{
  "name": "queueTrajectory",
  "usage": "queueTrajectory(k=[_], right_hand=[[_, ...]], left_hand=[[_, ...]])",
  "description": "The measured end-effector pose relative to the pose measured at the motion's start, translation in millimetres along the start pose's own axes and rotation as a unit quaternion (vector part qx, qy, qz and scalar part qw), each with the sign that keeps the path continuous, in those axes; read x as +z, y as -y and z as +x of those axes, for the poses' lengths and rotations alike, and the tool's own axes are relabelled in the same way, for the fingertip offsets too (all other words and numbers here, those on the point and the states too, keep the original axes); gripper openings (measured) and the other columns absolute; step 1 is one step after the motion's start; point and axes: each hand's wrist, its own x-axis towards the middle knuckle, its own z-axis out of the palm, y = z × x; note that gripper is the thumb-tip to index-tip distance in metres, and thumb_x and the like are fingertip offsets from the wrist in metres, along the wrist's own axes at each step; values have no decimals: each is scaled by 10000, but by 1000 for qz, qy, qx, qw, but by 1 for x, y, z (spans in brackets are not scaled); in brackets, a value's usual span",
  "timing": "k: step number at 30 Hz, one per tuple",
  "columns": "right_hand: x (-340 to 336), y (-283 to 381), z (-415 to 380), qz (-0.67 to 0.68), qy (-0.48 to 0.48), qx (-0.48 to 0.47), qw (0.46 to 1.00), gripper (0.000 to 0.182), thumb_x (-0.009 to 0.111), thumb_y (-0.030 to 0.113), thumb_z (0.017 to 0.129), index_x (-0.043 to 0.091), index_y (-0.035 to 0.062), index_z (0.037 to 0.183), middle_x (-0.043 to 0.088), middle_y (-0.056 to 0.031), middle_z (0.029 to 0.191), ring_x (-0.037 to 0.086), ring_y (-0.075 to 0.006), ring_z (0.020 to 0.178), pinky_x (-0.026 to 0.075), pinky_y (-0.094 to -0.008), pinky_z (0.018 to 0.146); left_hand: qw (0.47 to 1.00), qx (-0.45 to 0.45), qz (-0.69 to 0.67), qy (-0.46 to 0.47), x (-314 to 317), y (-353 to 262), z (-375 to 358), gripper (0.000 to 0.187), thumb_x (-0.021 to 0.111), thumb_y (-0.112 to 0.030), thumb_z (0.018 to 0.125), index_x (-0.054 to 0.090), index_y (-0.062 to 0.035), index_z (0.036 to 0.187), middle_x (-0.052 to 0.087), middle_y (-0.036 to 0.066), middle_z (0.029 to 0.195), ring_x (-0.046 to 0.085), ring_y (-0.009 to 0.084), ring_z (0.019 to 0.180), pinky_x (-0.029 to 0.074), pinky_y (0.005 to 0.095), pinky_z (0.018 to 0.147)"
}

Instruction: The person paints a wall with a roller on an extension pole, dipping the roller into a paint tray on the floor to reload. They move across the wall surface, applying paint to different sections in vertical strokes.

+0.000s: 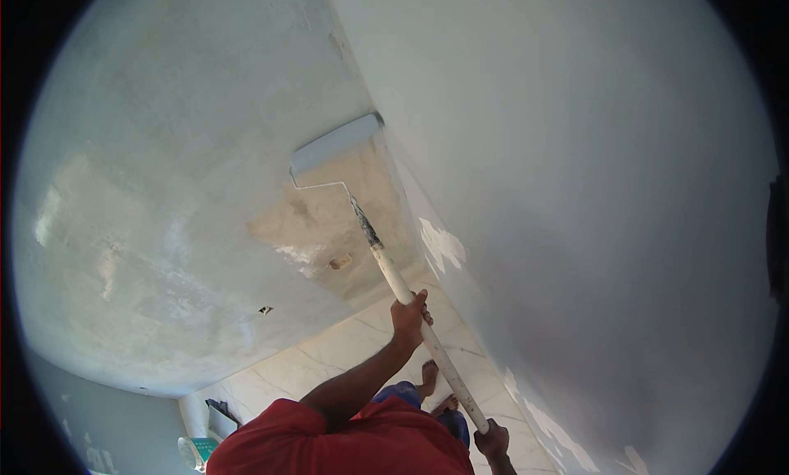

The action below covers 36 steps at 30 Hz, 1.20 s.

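My left hand [408,317] is wrapped round the upper part of a long white pole [448,368]. Lower down, near the pole's end, my right hand [492,440] grips it too. At the top of the pole is a paint roller [337,143] on a bent wire frame, its sleeve coated in pale grey-blue. The sleeve lies against the wall [189,113] in front of me, close to the corner with the right-hand wall. Below the roller a bare tan patch [362,183] shows on the wall.
The right-hand wall [592,187] has white patches [442,245] near the corner. A hole [340,262] and a small opening [265,310] mark the front wall. Pale veined tiles [329,352] cover the floor. A green-and-white container [197,453] stands at lower left.
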Motion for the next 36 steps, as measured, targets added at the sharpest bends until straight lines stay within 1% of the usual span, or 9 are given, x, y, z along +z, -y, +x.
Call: queueTrajectory(k=[6, 11, 14, 17, 21, 22, 25, 28, 36], right_hand=[[-5, 11, 21, 35, -32, -47, 998, 185, 678, 209, 708, 602, 71, 805, 633, -177, 618, 647, -387, 599, 531, -497, 576], [-41, 63, 61, 60, -70, -82, 992, 158, 669, 170, 701, 588, 58, 780, 624, -181, 616, 639, -389, 592, 528, -486, 577], [-56, 84, 78, 73, -62, -104, 990, 186, 665, 161, 684, 567, 44, 791, 603, -178, 610, 621, -402, 589, 512, -491, 589], [-56, 90, 79, 97, -55, -116, 987, 192, 650, 144, 673, 550, 32, 794, 585, -177, 599, 604, -410, 581, 497, -498, 592], [-40, 75, 65, 69, -42, -102, 992, 179, 644, 142, 678, 549, 30, 781, 584, -188, 595, 609, -412, 584, 504, -498, 591], [-33, 66, 60, 58, -25, -84, 994, 234, 692, 239, 722, 577, 53, 806, 608, -183, 607, 630, -404, 588, 524, -486, 577], [-21, 44, 41, 53, -14, -67, 996, 219, 687, 236, 718, 581, 61, 795, 617, -186, 610, 639, -405, 606, 529, -491, 590], [-18, 38, 36, 45, -13, -52, 998, 204, 680, 227, 710, 584, 64, 787, 623, -189, 614, 649, -402, 627, 534, -499, 610], [-50, 97, 81, 81, -51, -107, 990, 194, 651, 163, 681, 543, 41, 785, 581, -185, 599, 606, -415, 600, 498, -498, 595]], left_hand=[[997, 74, 14, 14, 25, -35, -21, 223, 694, -147, 866, 478, -96, 842, 453, 13, 614, 439, 132, 428, 413, 306, 399], [992, 115, -2, 44, 52, -105, -22, 213, 687, -151, 872, 483, -92, 854, 458, 10, 620, 443, 126, 436, 411, 296, 405], [986, 151, -12, 65, 63, -141, -27, 204, 694, -124, 869, 510, -36, 849, 480, 25, 622, 463, 125, 427, 405, 282, 387], [983, 172, -22, 58, 66, -151, -32, 199, 694, -117, 864, 513, -34, 855, 484, 28, 623, 463, 127, 420, 403, 280, 383], [984, 171, -6, 42, 51, -118, -23, 205, 696, -112, 855, 507, -35, 844, 481, 30, 621, 459, 131, 410, 399, 282, 376], [988, 153, 8, 31, 46, -105, -20, 208, 697, -116, 855, 498, -54, 855, 475, 25, 630, 456, 129, 421, 405, 288, 385], [993, 113, 18, 18, 25, -66, -11, 216, 700, -119, 854, 491, -71, 878, 470, 21, 638, 453, 128, 431, 410, 292, 393], [996, 92, 9, 16, 25, -64, -10, 214, 699, -118, 854, 495, -67, 895, 473, 23, 638, 454, 129, 429, 411, 290, 392], [982, 183, -5, 57, 61, -151, -26, 210, 695, -114, 857, 510, -17, 843, 495, 35, 638, 479, 130, 435, 406, 283, 387]])
